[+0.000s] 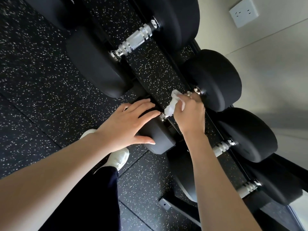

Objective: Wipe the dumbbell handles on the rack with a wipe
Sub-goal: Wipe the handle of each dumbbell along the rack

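My right hand (pixel 189 112) was curled round the handle of the middle dumbbell (pixel 215 79) on the rack (pixel 168 124), with a white wipe (pixel 173 104) bunched between my palm and the metal. The wipe stuck out on the thumb side, crumpled, and covered most of the handle; only a short chrome collar showed at each end of my grip.

My left hand (pixel 128 124) lay flat on the near black head (pixel 158 135) of that same dumbbell, fingers straight and spread, thumb along the head's lower edge. It gripped nothing.

The far head of this dumbbell sat close to the cream wall (pixel 266 67). Farther along the rack, a larger dumbbell lay with its knurled chrome handle (pixel 135 42) fully bare. Nearer to me, beyond my right forearm, two more dumbbells lay side by side; I saw part of the handle of the first (pixel 222 148) and part of the second (pixel 248 188), each partly hidden by my arm or by its own heads.

Black speckled rubber flooring (pixel 41 80) showed between the rack rails and to my left. My white shoe (pixel 119 158) and a dark trouser leg (pixel 93 197) appeared below my left forearm. A white wall socket (pixel 243 12) was fixed to the wall at upper right.
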`<state>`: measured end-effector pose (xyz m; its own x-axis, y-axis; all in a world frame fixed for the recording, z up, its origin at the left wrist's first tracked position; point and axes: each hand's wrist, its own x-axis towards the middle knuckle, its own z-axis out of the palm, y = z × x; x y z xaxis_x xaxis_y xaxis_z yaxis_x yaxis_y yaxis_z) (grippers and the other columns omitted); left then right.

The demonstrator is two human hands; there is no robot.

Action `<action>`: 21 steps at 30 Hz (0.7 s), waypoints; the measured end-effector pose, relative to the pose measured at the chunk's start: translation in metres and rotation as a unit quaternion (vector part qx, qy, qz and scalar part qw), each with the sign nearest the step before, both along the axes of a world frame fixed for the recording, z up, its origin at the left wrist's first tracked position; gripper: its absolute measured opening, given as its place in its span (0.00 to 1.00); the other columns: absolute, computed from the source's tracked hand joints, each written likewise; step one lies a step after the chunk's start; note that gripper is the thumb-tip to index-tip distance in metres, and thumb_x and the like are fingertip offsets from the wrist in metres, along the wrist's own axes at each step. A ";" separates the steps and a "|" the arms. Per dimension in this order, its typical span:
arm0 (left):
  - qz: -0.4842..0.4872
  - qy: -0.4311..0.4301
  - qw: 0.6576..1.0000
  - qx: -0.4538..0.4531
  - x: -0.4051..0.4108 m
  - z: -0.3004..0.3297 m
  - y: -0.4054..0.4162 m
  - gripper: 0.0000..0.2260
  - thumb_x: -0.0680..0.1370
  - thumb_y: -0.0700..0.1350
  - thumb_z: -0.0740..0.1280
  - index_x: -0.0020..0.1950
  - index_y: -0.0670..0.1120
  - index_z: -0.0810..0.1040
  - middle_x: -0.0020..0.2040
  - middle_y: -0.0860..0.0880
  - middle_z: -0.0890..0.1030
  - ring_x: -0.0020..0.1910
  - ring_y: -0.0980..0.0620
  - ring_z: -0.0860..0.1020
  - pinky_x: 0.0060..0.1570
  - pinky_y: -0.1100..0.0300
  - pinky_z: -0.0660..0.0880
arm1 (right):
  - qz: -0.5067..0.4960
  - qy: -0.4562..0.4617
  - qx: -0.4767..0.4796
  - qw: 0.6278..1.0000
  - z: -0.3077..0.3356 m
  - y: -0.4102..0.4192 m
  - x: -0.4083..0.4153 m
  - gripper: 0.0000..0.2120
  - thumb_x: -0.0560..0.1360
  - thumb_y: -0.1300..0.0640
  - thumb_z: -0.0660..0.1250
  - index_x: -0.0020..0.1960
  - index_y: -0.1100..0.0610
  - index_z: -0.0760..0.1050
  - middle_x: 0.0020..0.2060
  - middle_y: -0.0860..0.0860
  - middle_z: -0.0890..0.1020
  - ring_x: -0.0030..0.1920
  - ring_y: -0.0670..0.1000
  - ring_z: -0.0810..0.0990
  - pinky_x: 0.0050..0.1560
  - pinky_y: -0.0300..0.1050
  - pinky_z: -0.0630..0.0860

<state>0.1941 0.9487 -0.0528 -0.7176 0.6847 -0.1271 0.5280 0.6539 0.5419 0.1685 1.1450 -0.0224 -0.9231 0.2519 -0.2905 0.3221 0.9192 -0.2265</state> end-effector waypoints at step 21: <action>-0.003 0.008 1.000 0.003 0.000 0.000 0.001 0.34 0.72 0.69 0.54 0.71 0.49 0.67 0.71 0.48 0.69 0.73 0.49 0.64 0.58 0.51 0.69 | -0.134 0.153 -0.064 0.977 -0.020 -0.011 0.004 0.11 0.69 0.65 0.72 0.51 0.62 0.82 0.46 0.61 0.81 0.40 0.58 0.81 0.39 0.40 0.73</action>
<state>0.1938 0.9492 -0.0533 -0.7151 0.6901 -0.1119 0.5411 0.6477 0.5364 0.1730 1.1343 -0.0427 -0.8772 0.4769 -0.0558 0.4470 0.7687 -0.4574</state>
